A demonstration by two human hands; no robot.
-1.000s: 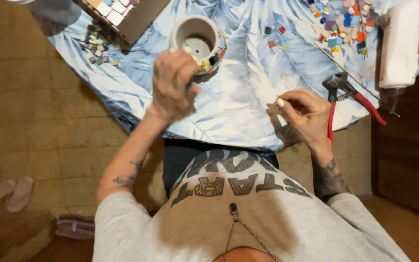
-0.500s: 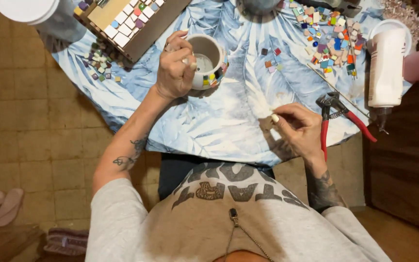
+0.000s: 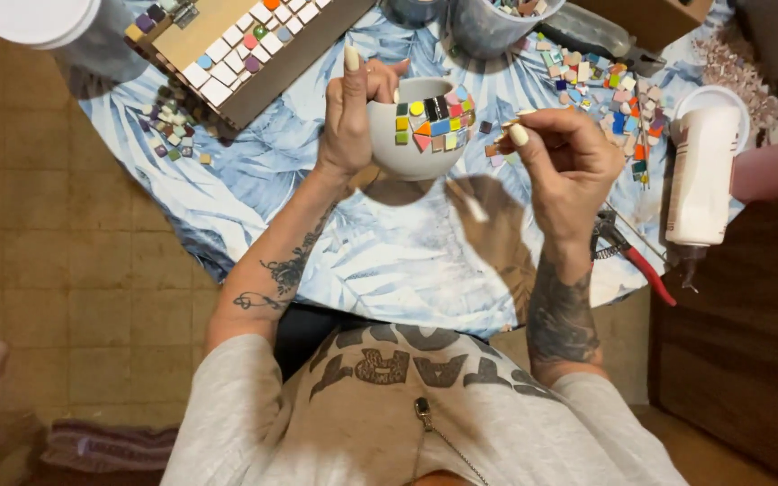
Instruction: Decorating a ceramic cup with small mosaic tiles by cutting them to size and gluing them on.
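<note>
Head view: left hand (image 3: 353, 117) grips a white pot (image 3: 420, 130) by its rim side, fingers curled over the edge, index finger sticking up. Pot is lifted off the bench (image 3: 389, 243), tilted so its outer wall faces the camera. That wall carries a patch of small coloured tiles, in two rough rows near the rim

Right hand (image 3: 569, 166) is just beside the pot on its right, thumb and forefinger pressed together on something small at the tips; too small to tell what it is. Fingertips sit near the tile patch, can't tell if they touch the pot

On the bench:
- red-handled nippers (image 3: 628, 252) lying just below the right wrist, partly hidden by it
- white glue bottle (image 3: 700, 175) on its side at the right edge, nozzle pointing toward the person
- loose mosaic tiles (image 3: 601, 76) scattered above the right hand, mixed colours
- wooden board (image 3: 245, 40) top left, partly covered in white and coloured tiles, tilted diagonally
- second small heap of tiles (image 3: 173, 121) beside the board's lower edge
- two round containers (image 3: 493, 18) at the top, one holding more tile pieces

Bench is covered in a blue leaf-print cloth. Floor is brown tile
</note>
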